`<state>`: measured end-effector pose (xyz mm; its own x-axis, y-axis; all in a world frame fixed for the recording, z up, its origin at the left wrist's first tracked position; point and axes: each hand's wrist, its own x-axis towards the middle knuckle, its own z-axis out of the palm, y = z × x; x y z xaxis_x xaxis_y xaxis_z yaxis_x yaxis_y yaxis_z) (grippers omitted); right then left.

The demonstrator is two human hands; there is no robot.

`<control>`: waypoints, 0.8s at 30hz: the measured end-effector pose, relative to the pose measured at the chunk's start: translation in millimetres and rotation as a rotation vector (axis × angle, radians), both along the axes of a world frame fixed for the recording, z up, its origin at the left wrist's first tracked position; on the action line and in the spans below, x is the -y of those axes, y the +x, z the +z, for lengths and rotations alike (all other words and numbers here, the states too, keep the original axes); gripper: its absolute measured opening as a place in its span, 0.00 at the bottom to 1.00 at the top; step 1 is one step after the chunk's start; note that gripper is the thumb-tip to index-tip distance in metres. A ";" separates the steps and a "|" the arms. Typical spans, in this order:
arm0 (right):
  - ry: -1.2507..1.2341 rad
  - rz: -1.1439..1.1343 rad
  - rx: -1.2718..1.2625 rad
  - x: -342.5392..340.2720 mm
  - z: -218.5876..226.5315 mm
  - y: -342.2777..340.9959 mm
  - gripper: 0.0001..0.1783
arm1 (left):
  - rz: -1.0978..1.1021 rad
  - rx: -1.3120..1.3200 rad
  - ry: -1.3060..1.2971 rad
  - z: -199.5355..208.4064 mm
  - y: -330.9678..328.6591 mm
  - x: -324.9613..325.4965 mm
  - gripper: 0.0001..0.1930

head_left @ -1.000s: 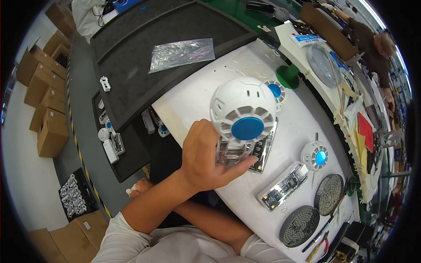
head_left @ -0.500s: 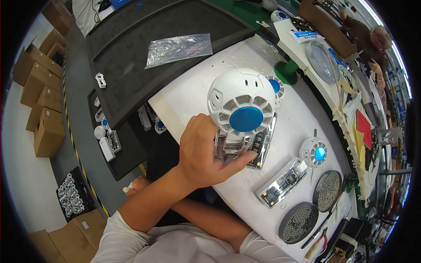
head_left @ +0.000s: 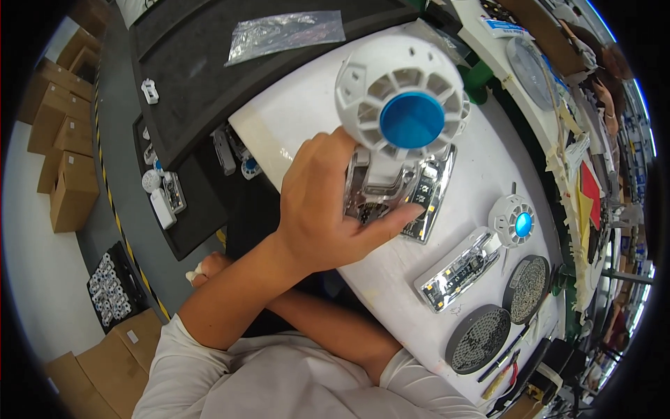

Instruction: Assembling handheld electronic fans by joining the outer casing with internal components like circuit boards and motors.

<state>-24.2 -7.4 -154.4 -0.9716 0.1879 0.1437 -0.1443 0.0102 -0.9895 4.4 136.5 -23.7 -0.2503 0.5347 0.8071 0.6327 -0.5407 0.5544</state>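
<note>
My left hand [head_left: 315, 202] is closed around a handheld fan-like device [head_left: 370, 77], gripping its clear body, with the thumb across the front. This device has a white domed head with radial slots and a blue disc, tilted toward me. Behind it on the table, partly hidden, lies a clear casing with a circuit board [head_left: 440, 183]. My right arm crosses beneath the left one. At the left, my right hand [head_left: 215, 265] hangs off the table's edge, with white coverings on its fingertips; its fingers are mostly hidden.
A similar device [head_left: 457, 271] lies at the right of the white table [head_left: 377, 279], near two round dark trays of small parts [head_left: 478, 339] and several tools [head_left: 499, 366]. A black tray [head_left: 202, 70] bearing a clear plastic bag [head_left: 286, 35] overhangs the far left. Cardboard boxes [head_left: 75, 192] line the left wall.
My left hand has carried the device farther away and slightly right, and its head looks larger. The whole view has shifted a little. The right hand stays low at the left.
</note>
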 end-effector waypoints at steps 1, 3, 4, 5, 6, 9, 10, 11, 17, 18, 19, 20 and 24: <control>-0.013 0.005 0.015 -3.9 7.7 1.9 0.20 | 0.003 -0.012 0.004 0.0 -1.5 0.4 0.40; -0.028 0.014 0.037 -5.9 8.5 3.7 0.20 | 0.010 -0.018 0.005 1.2 -0.5 0.3 0.40; -0.014 0.003 0.048 -4.4 7.1 4.8 0.20 | 0.017 -0.022 0.006 2.9 1.1 0.3 0.40; 0.003 -0.008 0.056 -3.5 5.7 4.6 0.21 | 0.023 -0.030 0.009 4.8 2.0 -0.1 0.40; 0.020 -0.019 0.063 -3.1 4.4 4.1 0.21 | 0.030 -0.037 0.013 6.2 2.8 0.1 0.40; -0.018 0.091 0.174 -13.5 15.1 2.6 0.22 | 0.056 -0.042 0.015 7.3 2.4 2.5 0.39; -0.035 0.140 0.228 -15.2 18.5 2.7 0.23 | 0.063 -0.046 0.018 7.4 2.6 2.9 0.39; -0.033 0.147 0.234 -14.4 19.9 2.6 0.23 | 0.070 -0.041 0.019 7.1 2.7 3.3 0.39; -0.115 0.130 0.204 -9.4 16.9 -1.7 0.26 | 0.079 -0.035 0.012 6.6 2.1 4.1 0.36; -0.124 0.140 0.213 -8.5 16.0 -2.7 0.26 | 0.080 -0.038 0.007 6.9 1.7 4.4 0.36; -0.123 0.146 0.213 -7.4 15.5 -2.8 0.26 | 0.085 -0.039 0.007 7.3 1.3 5.1 0.36; -0.116 0.149 0.241 -9.7 16.3 -2.9 0.26 | 0.070 -0.020 -0.015 8.7 1.2 4.4 0.36; -0.047 0.173 0.319 -13.3 14.3 -2.9 0.25 | 0.050 0.106 -0.164 12.6 -1.4 0.9 0.35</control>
